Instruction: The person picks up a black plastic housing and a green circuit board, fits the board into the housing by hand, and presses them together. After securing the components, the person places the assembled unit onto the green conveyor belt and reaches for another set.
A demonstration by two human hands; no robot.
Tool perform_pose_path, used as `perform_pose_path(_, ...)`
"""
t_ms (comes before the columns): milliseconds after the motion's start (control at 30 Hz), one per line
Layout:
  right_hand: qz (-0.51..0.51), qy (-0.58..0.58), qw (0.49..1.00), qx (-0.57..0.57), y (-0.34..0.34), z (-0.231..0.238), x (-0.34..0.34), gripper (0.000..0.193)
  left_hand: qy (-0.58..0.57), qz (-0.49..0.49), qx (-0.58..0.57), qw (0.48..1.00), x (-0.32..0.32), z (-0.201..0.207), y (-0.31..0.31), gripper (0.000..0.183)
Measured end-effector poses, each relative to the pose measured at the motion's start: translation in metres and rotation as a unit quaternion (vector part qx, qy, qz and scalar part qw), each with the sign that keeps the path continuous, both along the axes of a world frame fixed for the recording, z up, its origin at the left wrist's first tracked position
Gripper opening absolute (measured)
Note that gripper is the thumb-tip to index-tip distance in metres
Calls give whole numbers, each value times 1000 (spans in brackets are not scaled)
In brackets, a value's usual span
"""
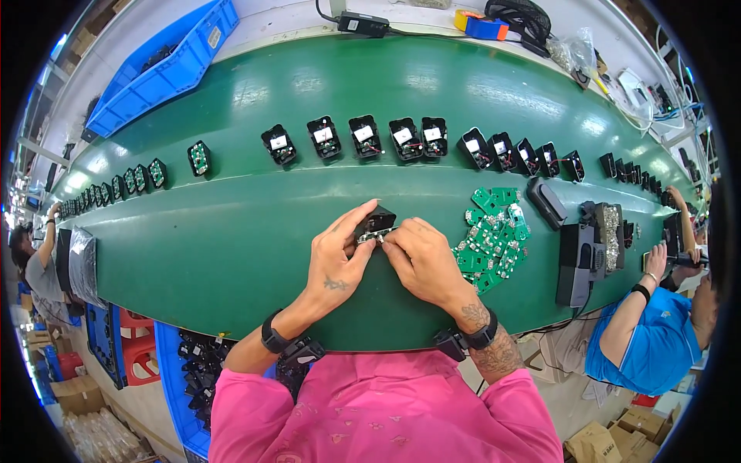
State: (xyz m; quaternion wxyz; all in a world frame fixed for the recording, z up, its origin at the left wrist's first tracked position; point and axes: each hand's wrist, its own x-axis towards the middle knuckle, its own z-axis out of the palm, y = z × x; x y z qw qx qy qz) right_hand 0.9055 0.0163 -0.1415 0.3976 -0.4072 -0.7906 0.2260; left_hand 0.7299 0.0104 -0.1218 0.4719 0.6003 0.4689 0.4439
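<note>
Over the green bench, my left hand point(336, 253) is closed round a small black plastic housing point(380, 219), its open side facing me. The fingers and thumb of my right hand point(423, 258) pinch a small circuit board point(372, 236) at the near edge of that housing. Whether the board sits inside the housing or only against its rim is hard to tell, as my fingertips cover part of both. To the right of my right hand lies a loose pile of green circuit boards point(494, 235), some overlapping.
Beyond my hands, a row of open black housings point(365, 137) crosses the green bench point(231, 255). Housings with green boards point(157, 174) line up at left. A black device point(573, 262) stands right of the pile. A blue crate point(166, 73) is far left; co-workers sit at both ends.
</note>
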Motion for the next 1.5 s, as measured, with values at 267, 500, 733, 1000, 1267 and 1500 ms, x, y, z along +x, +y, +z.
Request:
perform_pose_path(267, -4, -12, 1000, -15, 0, -1, 3, 6, 191, 8, 142, 971, -1, -9, 0, 55)
perform_pose_path(500, -21, -24, 999, 17, -3, -5, 0, 5, 195, 43, 171, 965, 11, -6, -7, 55)
perform_pose_path(733, -126, 84, 988, 17, -4, 1, -3, 12, -5, 37, 21, 999, 14, -7, 3, 54)
perform_pose_path(1000, -90, 218, 941, -242, -7, 10, 7, 15, -33, -36, -18, 999, 6, -10, 3, 60)
perform_pose_path(1267, -5, 250, 954, -167, -8, 3, 9, 14, 15, -45, -6, 999, 15, -15, 1, 58)
perform_pose_path(1500, -49, 233, 952, -191, -4, 1, 11, 21, 68, -27, -21, 997, 7, -14, 4, 57)
